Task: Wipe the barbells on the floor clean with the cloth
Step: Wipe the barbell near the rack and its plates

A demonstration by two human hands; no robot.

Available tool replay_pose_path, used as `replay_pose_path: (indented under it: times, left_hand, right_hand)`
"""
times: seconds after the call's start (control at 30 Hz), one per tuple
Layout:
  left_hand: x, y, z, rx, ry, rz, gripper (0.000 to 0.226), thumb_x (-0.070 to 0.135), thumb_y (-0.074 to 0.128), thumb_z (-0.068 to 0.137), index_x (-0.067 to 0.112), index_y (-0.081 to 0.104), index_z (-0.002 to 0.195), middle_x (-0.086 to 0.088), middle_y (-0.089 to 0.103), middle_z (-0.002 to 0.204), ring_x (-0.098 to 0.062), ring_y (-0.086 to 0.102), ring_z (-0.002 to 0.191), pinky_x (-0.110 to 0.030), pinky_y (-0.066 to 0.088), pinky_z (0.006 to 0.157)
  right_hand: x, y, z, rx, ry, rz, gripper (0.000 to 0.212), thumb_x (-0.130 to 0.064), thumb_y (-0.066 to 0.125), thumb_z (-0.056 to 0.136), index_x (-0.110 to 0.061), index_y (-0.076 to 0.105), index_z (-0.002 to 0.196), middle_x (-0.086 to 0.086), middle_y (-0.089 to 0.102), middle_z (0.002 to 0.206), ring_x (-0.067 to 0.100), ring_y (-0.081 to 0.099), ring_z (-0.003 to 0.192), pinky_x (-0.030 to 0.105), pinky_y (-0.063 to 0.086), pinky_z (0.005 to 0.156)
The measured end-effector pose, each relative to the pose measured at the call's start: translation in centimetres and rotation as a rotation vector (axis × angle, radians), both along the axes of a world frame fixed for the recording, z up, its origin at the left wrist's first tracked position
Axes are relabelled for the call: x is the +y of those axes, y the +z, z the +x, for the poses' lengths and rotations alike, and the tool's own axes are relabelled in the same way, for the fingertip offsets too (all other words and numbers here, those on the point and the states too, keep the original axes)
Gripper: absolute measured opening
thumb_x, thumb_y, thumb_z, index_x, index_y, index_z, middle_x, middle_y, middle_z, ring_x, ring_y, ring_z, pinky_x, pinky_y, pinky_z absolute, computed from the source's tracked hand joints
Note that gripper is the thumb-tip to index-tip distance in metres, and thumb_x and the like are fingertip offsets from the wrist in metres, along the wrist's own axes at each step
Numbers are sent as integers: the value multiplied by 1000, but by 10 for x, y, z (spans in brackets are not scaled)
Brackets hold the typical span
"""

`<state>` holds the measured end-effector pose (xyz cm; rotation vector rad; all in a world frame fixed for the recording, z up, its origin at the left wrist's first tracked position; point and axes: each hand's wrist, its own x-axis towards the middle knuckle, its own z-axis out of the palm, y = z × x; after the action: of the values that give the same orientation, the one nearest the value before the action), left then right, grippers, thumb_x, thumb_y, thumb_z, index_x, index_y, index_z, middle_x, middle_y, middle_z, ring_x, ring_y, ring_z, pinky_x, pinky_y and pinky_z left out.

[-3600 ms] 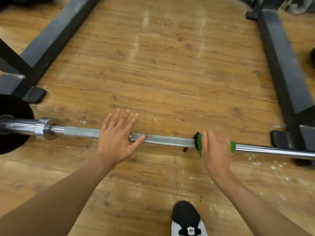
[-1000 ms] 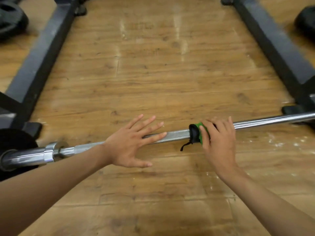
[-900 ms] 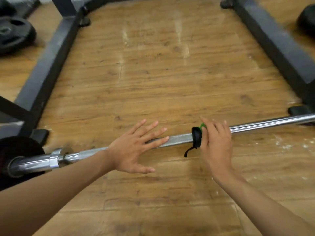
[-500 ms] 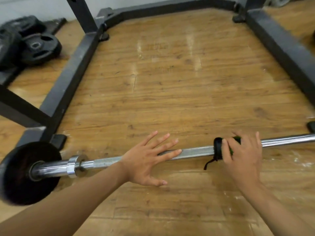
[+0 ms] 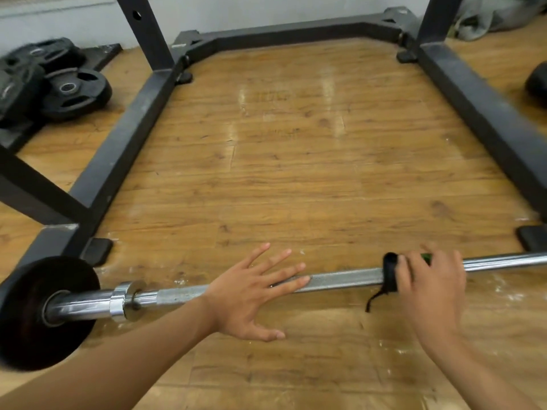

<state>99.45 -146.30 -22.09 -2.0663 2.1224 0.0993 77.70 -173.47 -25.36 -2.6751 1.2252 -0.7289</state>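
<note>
Gripping cloth (image 5: 389, 275) round the barbell (image 5: 340, 279) with right hand (image 5: 429, 288), left hand (image 5: 248, 297) spread open.

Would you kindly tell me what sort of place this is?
Probably a gym's weightlifting area: a barbell with a black plate lies on the wooden floor by a black steel rack frame, and loose weight plates are piled at far left.

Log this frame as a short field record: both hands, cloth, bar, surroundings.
Left: left hand flat, fingers straight, laid on the bar
Right: right hand grips black-and-green cloth wrapped on the bar
Bar: long steel barbell on wooden plank floor, round black weight plate on its left end
Around: black steel rack frame; loose black plates far left
</note>
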Motion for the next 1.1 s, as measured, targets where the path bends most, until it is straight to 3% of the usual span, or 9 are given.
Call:
replay_pose_path:
  times: [0.1,0.2,0.27,0.33,0.47,0.57,0.77,0.97,1.1]
  left_hand:
    - [1,1,-4,0,7,7,100,84,30,93,28,-4,168,1,10,176,-29,-8,162,-60,-2,126]
    - [3,3,-8,-20,1,10,99,84,27,93,28,-4,168,0,9,176,-29,-8,162,-59,-4,126]
    - [4,4,-9,-22,1,14,99,84,27,94,28,-5,168,0,7,176,-29,-9,162,-58,-5,125]
    - [5,3,-8,-12,0,12,99,84,28,93,28,-3,168,0,8,176,-30,-8,162,-58,-4,126]
    - [5,2,-9,-17,1,6,99,84,27,92,27,3,169,-1,18,175,-32,3,162,-59,1,126]
    - [4,2,-8,-26,6,4,98,85,25,92,27,2,169,-1,19,174,-32,2,162,-58,-1,126]
    - [3,5,-6,-24,1,-11,98,84,25,94,26,-2,168,-1,14,175,-31,-2,162,-57,-6,126]
    - [3,0,-8,-12,-16,-41,102,86,29,91,25,6,169,-1,22,173,-32,6,162,-60,6,125]
    - [4,0,-9,-24,-11,-40,103,87,30,90,25,5,169,-2,21,174,-32,4,162,-60,4,125]
  right_hand:
    - [19,14,19,-82,-78,47,32,-26,58,98,3,67,86,24,58,78,43,57,76,49,49,72]
    - [78,23,48,-15,218,37,25,-33,69,92,-12,56,90,11,62,74,36,60,66,40,48,61]
    - [86,15,47,26,414,-29,23,-41,55,96,-19,55,90,3,58,82,31,58,71,40,47,64]
    - [61,4,30,10,424,-62,30,-43,50,98,-18,64,91,5,59,89,34,58,79,46,49,78]
    - [4,0,-16,-49,42,-34,44,-40,48,98,-8,77,102,16,69,102,41,64,95,61,40,109]
    - [16,10,0,-30,10,54,50,-40,42,98,-6,77,106,21,69,104,41,62,102,63,37,112]
    - [44,9,9,129,427,-104,49,-54,43,100,-25,73,125,4,69,110,30,66,101,56,32,119]
    - [-36,7,-37,75,-111,-33,53,-42,38,100,-8,76,117,23,69,112,45,60,104,62,37,107]
    - [40,7,8,19,179,11,46,-36,37,104,-12,74,116,13,67,106,40,59,99,55,41,108]
